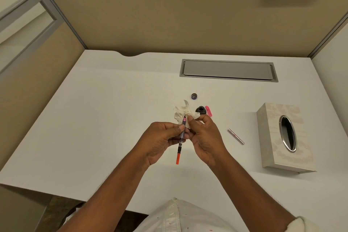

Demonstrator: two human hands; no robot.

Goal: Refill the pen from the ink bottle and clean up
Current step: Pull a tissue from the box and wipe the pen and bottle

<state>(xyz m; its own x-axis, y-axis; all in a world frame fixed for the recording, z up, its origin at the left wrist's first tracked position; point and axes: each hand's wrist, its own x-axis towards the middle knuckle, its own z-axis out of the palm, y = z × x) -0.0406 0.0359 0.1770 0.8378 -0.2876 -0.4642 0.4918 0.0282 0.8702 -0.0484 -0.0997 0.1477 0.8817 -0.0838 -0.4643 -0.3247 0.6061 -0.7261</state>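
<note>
Above the white desk (105,111), the left hand (162,140) pinched the pen (181,138) mid-barrel, nib end up and orange end down. The right hand (204,135) pressed a crumpled tissue (181,112) around the nib. Just behind stood the open ink bottle (200,110), its cap (194,96) lying farther back.

A white counter (113,109) fills the space between tan partition walls. A grey metal flap (228,70) is set flush into its far side. Nearer the middle, a small dark bottle cap (194,96) lies by itself. Just in front of it stands an open ink bottle (201,110), with a pink piece (208,110) touching or just beside its right side. A slim silvery pen barrel (235,136) lies at a slant to the right. A pale tissue box (282,137) with an oval opening sits near the right edge.
</note>
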